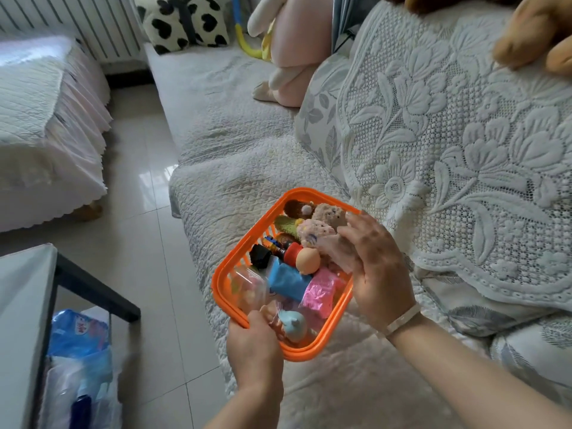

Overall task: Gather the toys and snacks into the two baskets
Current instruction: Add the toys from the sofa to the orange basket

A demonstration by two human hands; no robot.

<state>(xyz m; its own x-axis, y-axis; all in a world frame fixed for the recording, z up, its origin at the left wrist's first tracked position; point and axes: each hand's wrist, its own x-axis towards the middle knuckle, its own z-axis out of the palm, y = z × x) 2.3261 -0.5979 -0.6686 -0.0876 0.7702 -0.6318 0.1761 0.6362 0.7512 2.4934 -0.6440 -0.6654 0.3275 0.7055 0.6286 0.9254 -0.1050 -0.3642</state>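
An orange plastic basket [230, 258] hovers above the sofa seat, full of small toys and snacks. Inside lie fuzzy plush toys [322, 221], a peach ball-headed figure [307, 261], a blue packet [286, 281], a pink packet [320, 291], a clear wrapped snack [247, 287] and a light blue toy [292, 325]. My left hand [253, 345] grips the basket's near rim. My right hand [374, 267] reaches over the right rim, its fingers pinching a pale wrapper-like item [335, 246] inside the basket.
The white quilted sofa [235, 125] runs away ahead, with a lace throw [464, 134] over its back, a spotted cushion [182, 23] and large plush toys [294, 57] at the far end. A dark-framed table [93, 286] with blue bags [80, 335] beneath stands left.
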